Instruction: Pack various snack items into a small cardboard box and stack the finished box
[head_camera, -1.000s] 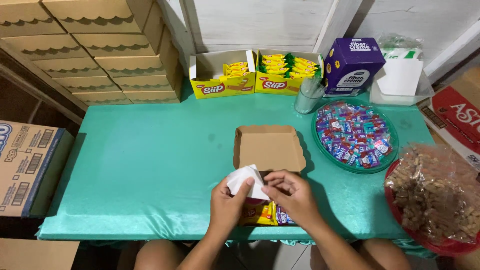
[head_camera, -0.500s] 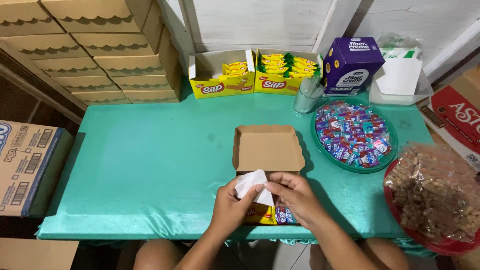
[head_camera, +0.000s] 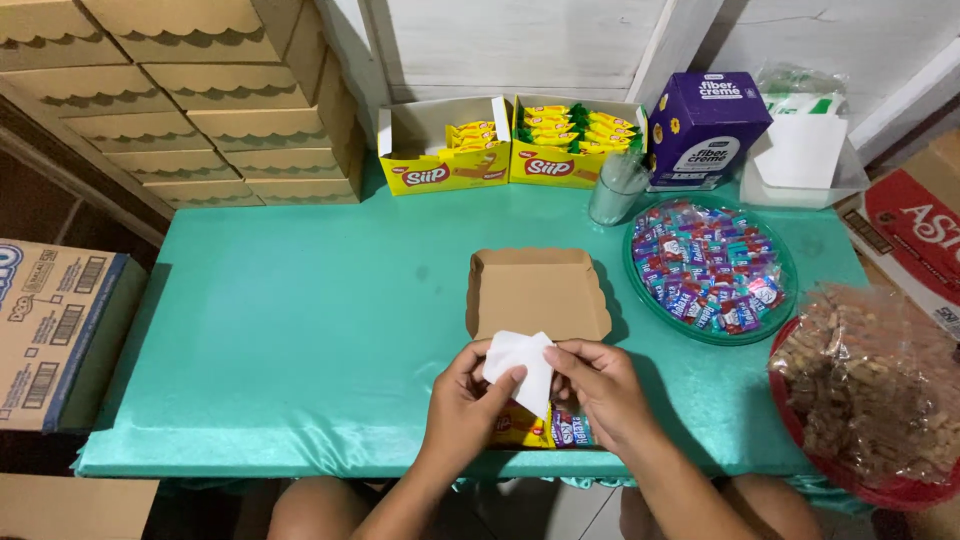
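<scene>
My left hand (head_camera: 462, 405) and my right hand (head_camera: 598, 388) together pinch a white paper napkin (head_camera: 524, 366) at the near edge of the green table (head_camera: 300, 330). Under the hands lies the base of a brown cardboard box, mostly hidden, with a yellow snack pack (head_camera: 518, 429) and a purple candy packet (head_camera: 570, 432) showing in it. The box's open lid (head_camera: 536, 292), brown with a scalloped rim, lies flat just beyond the napkin.
Two yellow display boxes of snack packs (head_camera: 508, 150) stand at the back, beside a purple carton (head_camera: 705, 128) and a clear cup (head_camera: 617, 190). A green tray of wrapped candies (head_camera: 709, 270) and a red tray with bagged nuts (head_camera: 868, 395) are right. Folded brown boxes (head_camera: 190, 100) stack left.
Both hands have turned and spread the napkin; it now hangs lower and more to the right, over the box's contents.
</scene>
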